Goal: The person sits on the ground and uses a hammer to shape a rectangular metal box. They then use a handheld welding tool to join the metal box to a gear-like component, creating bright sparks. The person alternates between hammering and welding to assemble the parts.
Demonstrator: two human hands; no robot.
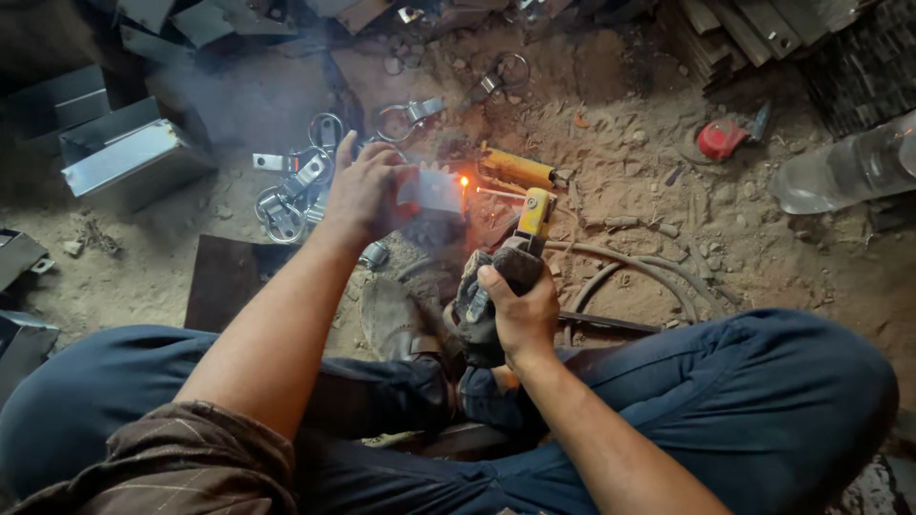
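Observation:
My right hand (pixel 515 305) grips a yellow welding electrode holder (pixel 532 217), its handle wrapped in grey cloth. The thin rod runs left from it to a bright orange glow (pixel 465 181) at the edge of a small metal piece (pixel 434 191). My left hand (pixel 363 191) is raised beside that piece with fingers spread, touching or steadying its left side. Faint smoke rises above the weld. I sit cross-legged in dark blue trousers on a sandy floor.
A pile of round metal clamps (pixel 296 186) lies left of the weld. Grey metal boxes (pixel 129 157) stand at far left. A clear plastic bottle (pixel 844 170) and a red tool (pixel 720 138) lie at right. A cable (pixel 630 272) curves across the sand.

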